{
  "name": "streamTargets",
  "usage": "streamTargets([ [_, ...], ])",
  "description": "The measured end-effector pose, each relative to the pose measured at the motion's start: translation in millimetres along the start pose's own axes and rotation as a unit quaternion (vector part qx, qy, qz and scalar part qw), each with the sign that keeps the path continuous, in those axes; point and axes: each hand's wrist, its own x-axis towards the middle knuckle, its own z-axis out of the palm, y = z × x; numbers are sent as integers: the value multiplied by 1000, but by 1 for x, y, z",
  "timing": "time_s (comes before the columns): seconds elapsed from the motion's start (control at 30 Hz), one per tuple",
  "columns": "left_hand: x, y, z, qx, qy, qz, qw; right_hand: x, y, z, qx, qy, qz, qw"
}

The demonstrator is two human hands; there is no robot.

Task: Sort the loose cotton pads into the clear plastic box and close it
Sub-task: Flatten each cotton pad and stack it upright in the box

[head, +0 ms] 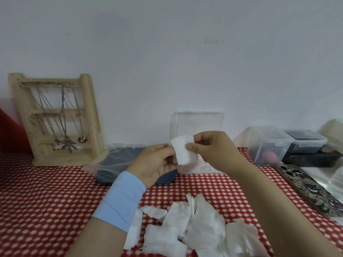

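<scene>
A white cotton pad (182, 152) is held up between both hands, in front of the clear plastic box (199, 168). My right hand (213, 148) pinches its right edge with thumb and fingers. My left hand (157, 164) holds its left edge; a light blue wristband sits on that wrist. The box stands against the wall with its clear lid (198, 123) raised upright behind it. A pile of loose white cotton pads (187, 227) lies on the red-and-white cloth near me, below my forearms.
A wooden jewellery stand (55, 119) with chains leans at the back left. A dark blue pouch in plastic (115, 160) lies left of the box. Clear lidded containers (269, 143) and a patterned phone (311, 190) sit to the right.
</scene>
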Motion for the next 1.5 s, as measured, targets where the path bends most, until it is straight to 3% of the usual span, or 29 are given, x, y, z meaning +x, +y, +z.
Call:
streamTargets([
  [0.23, -6, 2, 1, -9, -37, -7, 999, 1, 6, -2, -32, -25, 18, 999],
  [0.33, -7, 4, 2, -32, -55, -19, 998, 0, 6, 0, 0, -60, 42, 997],
  [0.43, -8, 7, 2, -61, -63, -32, 996, 0, 6, 2, 39, -36, 54, 997],
  [0.5, -8, 7, 2, 36, -63, -3, 997, 1, 5, 4, 41, -15, 50, 998],
  [0.6, -4, 1, 3, 155, 3, 32, 987, 2, 7, 5, -5, -22, 50, 999],
  [0.73, 5, -8, -11, 189, 52, 21, 980, 1, 12, -11, -178, -116, 76, 974],
  [0.87, 10, -8, -20, 198, 76, 18, 977, -6, 16, -13, -311, -299, 96, 897],
  [1.1, 10, -7, -16, 184, 88, 17, 979, -12, 6, 5, -320, -426, 61, 844],
  [1.27, 8, -6, -14, 203, 90, 34, 974, -10, 10, 2, -305, -388, 64, 867],
  [1.37, 6, -5, -13, 217, 84, 40, 972, -5, 10, -11, -218, -358, 57, 906],
  [1.5, 4, -6, -9, 242, 71, 40, 967, -2, 11, -14, -51, -246, 49, 967],
])
